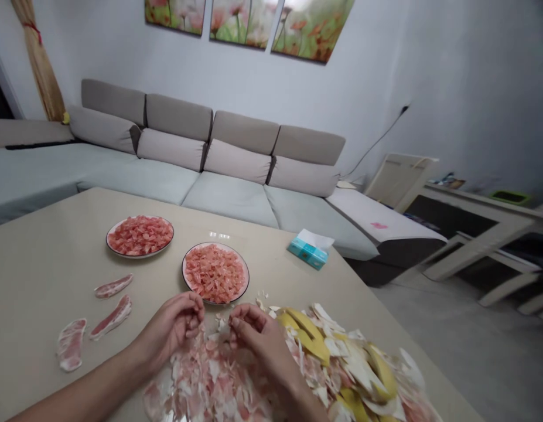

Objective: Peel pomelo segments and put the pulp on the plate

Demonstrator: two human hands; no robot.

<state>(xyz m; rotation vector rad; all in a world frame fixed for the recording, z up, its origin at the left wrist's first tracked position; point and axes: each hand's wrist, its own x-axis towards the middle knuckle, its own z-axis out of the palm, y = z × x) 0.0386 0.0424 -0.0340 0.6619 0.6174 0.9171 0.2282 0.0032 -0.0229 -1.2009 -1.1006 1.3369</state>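
On the table (pixel 275 264), two plates (pixel 243 289) stand beyond and left of the peels (pixel 313 346), sofa (pixel 234 196) behind.

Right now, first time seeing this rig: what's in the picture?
No machine: a person's bare left hand and right hand. One picture, from a camera worn on the head, looking forward and down. On the table lie three fruit pieces, pink-and-white scraps near the hands, and a heap of yellow and white peel to the right. Beyond are two plates of pink pulp and a tissue box. Both hands are curled; I can't tell whether either holds anything.
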